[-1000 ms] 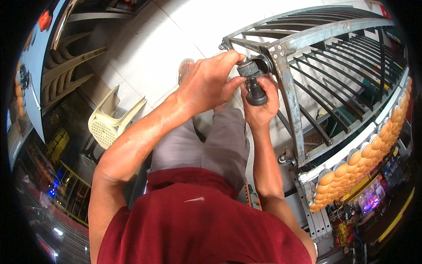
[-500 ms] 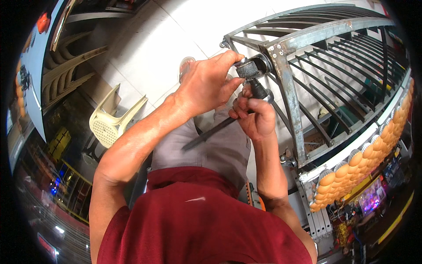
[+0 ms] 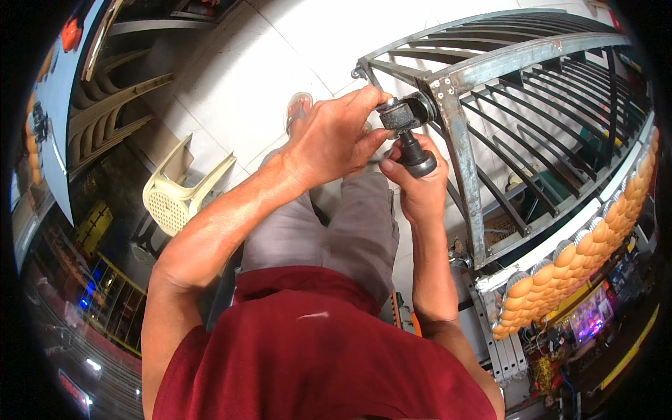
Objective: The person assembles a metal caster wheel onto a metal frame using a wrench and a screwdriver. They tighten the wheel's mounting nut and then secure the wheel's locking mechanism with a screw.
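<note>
At the corner of a metal frame (image 3: pixel 458 147) made of dark bars is a black caster wheel (image 3: pixel 397 116). My left hand (image 3: pixel 336 133) grips that wheel, its forefinger and thumb closed against the near side. Just below, my right hand (image 3: pixel 423 185) is wrapped round a socket wrench (image 3: pixel 418 165). The wrench's dark socket points up toward the caster; I cannot tell whether it sits on a fastener. Its long handle is hidden from sight now.
A cream plastic stool (image 3: pixel 171 199) lies tipped on the pale tiled floor (image 3: pixel 231 91) to the left. Along the right, trays of brown eggs (image 3: pixel 553 266) line the frame's near side. Stacked tan plastic chairs (image 3: pixel 115 98) stand at far left.
The wrench has swung in my right hand: its handle, which pointed to the lower left, no longer shows. My right hand has turned and moved slightly right; my left hand stays on the wheel.
</note>
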The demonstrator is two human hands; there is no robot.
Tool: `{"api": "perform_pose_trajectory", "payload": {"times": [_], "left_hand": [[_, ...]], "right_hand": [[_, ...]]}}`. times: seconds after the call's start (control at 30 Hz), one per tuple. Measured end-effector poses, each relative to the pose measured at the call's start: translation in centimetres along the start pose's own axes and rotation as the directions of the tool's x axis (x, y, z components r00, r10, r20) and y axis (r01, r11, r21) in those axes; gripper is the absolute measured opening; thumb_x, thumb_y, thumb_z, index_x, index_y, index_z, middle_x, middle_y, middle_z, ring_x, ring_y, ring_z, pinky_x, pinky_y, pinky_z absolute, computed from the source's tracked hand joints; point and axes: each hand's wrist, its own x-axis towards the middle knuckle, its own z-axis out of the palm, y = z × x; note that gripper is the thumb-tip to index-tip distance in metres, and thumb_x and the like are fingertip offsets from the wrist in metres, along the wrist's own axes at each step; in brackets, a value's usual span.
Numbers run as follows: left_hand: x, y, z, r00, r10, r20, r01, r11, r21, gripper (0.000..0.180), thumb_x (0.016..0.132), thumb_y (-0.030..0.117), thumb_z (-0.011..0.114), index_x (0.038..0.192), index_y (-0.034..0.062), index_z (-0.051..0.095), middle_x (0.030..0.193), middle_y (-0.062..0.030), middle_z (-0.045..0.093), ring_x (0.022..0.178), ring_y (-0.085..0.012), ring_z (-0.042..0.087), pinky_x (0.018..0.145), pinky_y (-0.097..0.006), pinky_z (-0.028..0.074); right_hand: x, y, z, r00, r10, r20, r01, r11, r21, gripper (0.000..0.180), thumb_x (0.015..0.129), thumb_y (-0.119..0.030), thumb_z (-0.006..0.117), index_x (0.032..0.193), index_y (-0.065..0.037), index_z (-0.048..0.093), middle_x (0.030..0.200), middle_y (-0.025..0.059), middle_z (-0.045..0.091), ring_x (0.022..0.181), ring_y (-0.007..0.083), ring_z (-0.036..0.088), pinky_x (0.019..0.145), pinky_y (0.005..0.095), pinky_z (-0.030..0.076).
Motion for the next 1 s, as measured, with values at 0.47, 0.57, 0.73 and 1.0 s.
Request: {"api": "perform_pose_trajectory", "payload": {"times": [0.47,0.57,0.73,1.0], "left_hand": [[0.0,-0.2,0.0,0.999,0.036,-0.012,-0.036,0.999,0.006,0.043,0.078,0.006,0.079,0.116,0.0013,0.059,0.078,-0.0096,0.062,0.064,-0.0203,0.061,0.057,-0.033,0.051],[0.2,-0.7,0.0,0.993,0.106,-0.043,-0.104,0.994,0.031,0.044,0.078,0.005,0.079,0.117,0.0011,0.059,0.082,-0.0097,0.063,0.065,-0.0202,0.061,0.059,-0.033,0.052],[0.1,-0.7,0.0,0.996,0.087,-0.006,-0.086,0.996,0.033,0.044,0.079,0.006,0.08,0.118,0.0014,0.059,0.084,-0.0099,0.065,0.067,-0.0186,0.062,0.06,-0.03,0.053],[0.1,-0.8,0.2,0.999,0.037,0.023,-0.037,0.999,0.007,0.044,0.08,0.009,0.08,0.119,0.0031,0.06,0.083,-0.0096,0.065,0.065,-0.0186,0.061,0.057,-0.031,0.052]], "right_hand": [[1.7,1.2,-0.1,0.988,-0.154,0.01,0.153,0.965,-0.212,0.033,0.067,0.012,0.079,0.089,-0.005,0.059,0.086,0.0055,0.061,0.082,0.0155,0.06,0.075,0.031,0.05],[2.9,2.1,-0.4,0.843,-0.537,0.021,0.444,0.674,-0.591,0.033,0.069,0.007,0.082,0.091,-0.003,0.06,0.09,0.0069,0.063,0.085,0.0171,0.062,0.076,0.0303,0.05],[1.4,0.6,0.3,0.904,-0.427,-0.011,0.345,0.745,-0.571,0.032,0.071,-0.001,0.083,0.094,-0.002,0.061,0.09,0.0076,0.064,0.082,0.0198,0.062,0.076,0.033,0.051],[-0.3,0.9,1.5,0.878,0.263,0.399,-0.474,0.374,0.797,0.038,0.08,-0.043,0.07,0.094,-0.014,0.051,0.071,-0.0026,0.042,0.061,0.0149,0.045,0.062,0.0315,0.043]]}}
